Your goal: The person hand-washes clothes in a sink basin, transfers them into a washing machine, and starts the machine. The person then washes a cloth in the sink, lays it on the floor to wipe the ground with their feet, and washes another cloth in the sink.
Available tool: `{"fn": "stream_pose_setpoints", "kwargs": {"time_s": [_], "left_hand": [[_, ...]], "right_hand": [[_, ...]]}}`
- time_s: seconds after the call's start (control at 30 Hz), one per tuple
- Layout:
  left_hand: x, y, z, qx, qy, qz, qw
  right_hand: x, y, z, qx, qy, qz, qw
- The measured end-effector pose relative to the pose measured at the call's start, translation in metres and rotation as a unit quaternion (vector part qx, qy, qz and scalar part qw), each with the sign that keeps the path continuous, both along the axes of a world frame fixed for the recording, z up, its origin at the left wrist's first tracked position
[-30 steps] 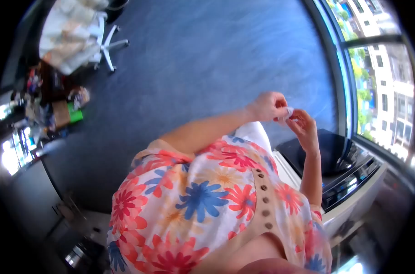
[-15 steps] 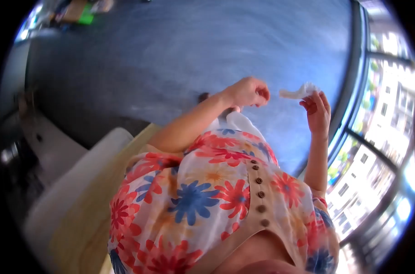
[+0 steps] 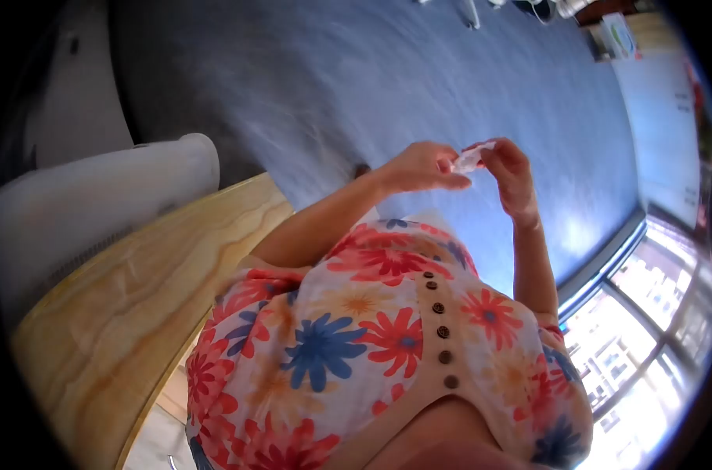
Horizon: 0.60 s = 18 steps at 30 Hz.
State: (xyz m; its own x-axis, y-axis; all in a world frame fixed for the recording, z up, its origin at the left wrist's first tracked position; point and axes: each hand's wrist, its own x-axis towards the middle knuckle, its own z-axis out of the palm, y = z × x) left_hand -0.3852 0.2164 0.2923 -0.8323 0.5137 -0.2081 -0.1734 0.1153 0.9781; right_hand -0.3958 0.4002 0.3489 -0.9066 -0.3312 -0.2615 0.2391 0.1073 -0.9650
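A small crumpled white piece, like tissue or thin plastic (image 3: 470, 159), is stretched between my two hands, above the grey floor. My left hand (image 3: 425, 167) has its fingers closed at the near end of it. On the other side, my right hand (image 3: 509, 168) pinches its upper end between thumb and fingers. Both hands are in front of my flowered shirt (image 3: 387, 313). What the white piece is exactly is too small to tell.
A wood-grained tabletop (image 3: 144, 298) is at my left, with a rounded white object (image 3: 113, 188) behind it. Windows (image 3: 630, 337) are at the lower right. A white cabinet (image 3: 657, 117) stands at the upper right, with a box (image 3: 620, 36) on top.
The hands have come together, and my left hand now meets the white piece that only my right hand held. The view has turned, showing more of the tabletop and the cabinet.
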Motion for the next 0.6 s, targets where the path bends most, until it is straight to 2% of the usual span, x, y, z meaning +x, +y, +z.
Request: {"fn": "stream_pose_setpoints", "kwargs": {"time_s": [0.13,0.17,0.23,0.3,0.4,0.5,0.6], "left_hand": [[-0.002,0.000,-0.013,-0.016,-0.054,0.043,0.997],[-0.009,0.022,-0.049,-0.017,-0.075,0.045,0.996],[-0.011,0.021,-0.061,0.024,-0.116,0.040,0.992],[-0.012,0.018,-0.067,0.051,-0.142,0.054,0.987],[-0.014,0.021,-0.079,0.135,-0.010,0.162,0.977],[-0.020,0.014,-0.057,0.201,-0.126,0.142,0.961],[-0.030,0.029,-0.064,0.195,-0.138,0.095,0.966]], "right_hand": [[-0.004,0.005,-0.023,-0.071,-0.045,0.001,0.996],[-0.011,0.032,-0.061,-0.098,-0.066,-0.020,0.993],[-0.014,0.044,-0.067,-0.149,-0.108,-0.058,0.981],[-0.016,0.047,-0.069,-0.139,-0.109,-0.061,0.982],[-0.019,0.046,-0.069,-0.128,-0.116,-0.068,0.983],[-0.023,0.038,-0.066,-0.114,-0.104,-0.063,0.986],[-0.028,0.024,-0.057,-0.121,-0.069,-0.023,0.990]]}}
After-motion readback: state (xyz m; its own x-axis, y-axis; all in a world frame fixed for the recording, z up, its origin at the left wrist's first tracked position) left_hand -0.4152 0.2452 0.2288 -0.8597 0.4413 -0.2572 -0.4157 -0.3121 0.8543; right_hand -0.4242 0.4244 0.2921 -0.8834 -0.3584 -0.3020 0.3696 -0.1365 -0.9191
